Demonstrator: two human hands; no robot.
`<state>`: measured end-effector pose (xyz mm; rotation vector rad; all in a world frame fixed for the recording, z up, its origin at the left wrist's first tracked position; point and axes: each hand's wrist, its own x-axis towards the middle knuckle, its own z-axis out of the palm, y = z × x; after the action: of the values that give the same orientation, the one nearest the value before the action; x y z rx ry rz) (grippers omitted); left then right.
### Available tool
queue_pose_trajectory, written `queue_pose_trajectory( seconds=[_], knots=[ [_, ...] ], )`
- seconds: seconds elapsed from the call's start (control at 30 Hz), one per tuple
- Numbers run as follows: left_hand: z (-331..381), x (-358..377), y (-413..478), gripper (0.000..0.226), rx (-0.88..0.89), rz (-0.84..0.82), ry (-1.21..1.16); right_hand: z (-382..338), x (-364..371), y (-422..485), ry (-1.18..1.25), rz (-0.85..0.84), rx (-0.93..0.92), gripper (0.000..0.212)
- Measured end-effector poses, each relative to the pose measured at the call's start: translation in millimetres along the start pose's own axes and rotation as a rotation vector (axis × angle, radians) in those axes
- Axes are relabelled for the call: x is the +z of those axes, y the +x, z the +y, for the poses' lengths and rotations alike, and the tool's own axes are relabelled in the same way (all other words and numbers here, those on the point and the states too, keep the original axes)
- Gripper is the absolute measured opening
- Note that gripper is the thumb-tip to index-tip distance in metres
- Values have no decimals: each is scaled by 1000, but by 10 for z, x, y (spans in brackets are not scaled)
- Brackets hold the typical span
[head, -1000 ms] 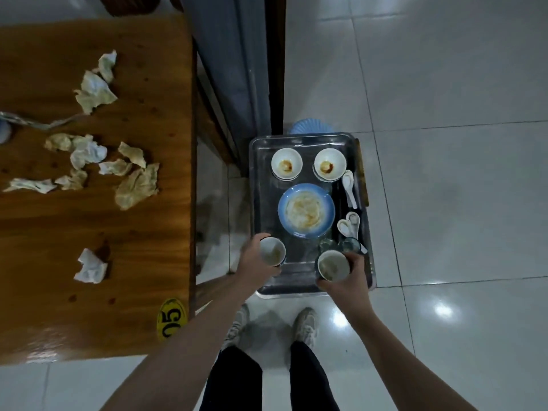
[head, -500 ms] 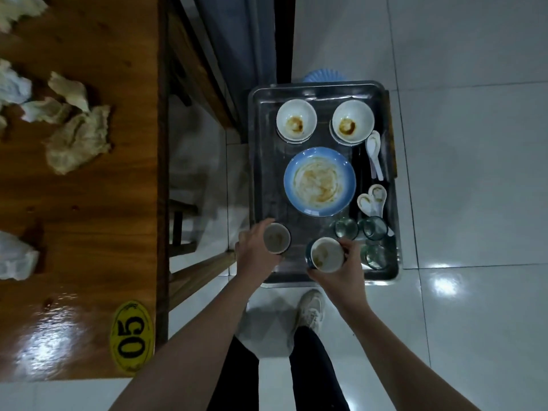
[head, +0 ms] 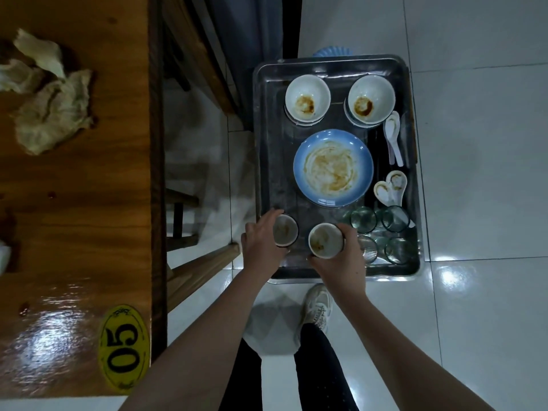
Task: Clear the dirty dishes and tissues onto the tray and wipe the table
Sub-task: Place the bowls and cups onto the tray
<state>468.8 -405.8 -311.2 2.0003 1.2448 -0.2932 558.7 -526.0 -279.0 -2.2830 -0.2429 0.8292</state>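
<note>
**Q:** Head view. Hands?

**A:** My left hand [head: 262, 238] is curled round the left cup [head: 285, 230], and my right hand [head: 347, 256] round the right cup [head: 325, 241]. Both cups are low at the near end of the tray [head: 275, 173]. Whether they touch its floor, I cannot tell.

**Q:** Remaining work?

**A:** Tissues [head: 53, 114] lie on the table [head: 89, 203], well apart from the tray. I judge the table unwiped.

**Q:** Risks?

**A:** The right cup is just beside the glasses [head: 363, 218], so a sideways nudge on release could knock them. The tray is crowded, and squeezing tissues in could tip a cup.
</note>
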Motion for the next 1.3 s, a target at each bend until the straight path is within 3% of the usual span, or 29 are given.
queue_pose_trajectory(
  seconds=[0.27,0.43,0.6,0.7,0.93,1.2,1.3],
  knots=[
    [-33,-60,-37,93,-77,19,-132,-32,228,151,-24,18,48,63],
    [10,-136,-99,98,-173,109,-356,-19,264,264,-19,38,86,65],
    [46,-216,-142,94,-151,117,-381,-22,209,287,-27,6,123,69],
    [81,-280,-190,89,-142,110,-372,-104,128,211,-59,-46,97,73],
    [350,-630,-445,76,-50,109,-439,-470,-386,-133,39,-39,-14,49],
    [785,-1302,-1036,70,30,124,-564,-997,-1119,-532,-5,-125,-145,65],
    [906,-1594,-1290,67,31,187,-597,-1285,-1296,-700,37,-129,-221,62]
  ],
)
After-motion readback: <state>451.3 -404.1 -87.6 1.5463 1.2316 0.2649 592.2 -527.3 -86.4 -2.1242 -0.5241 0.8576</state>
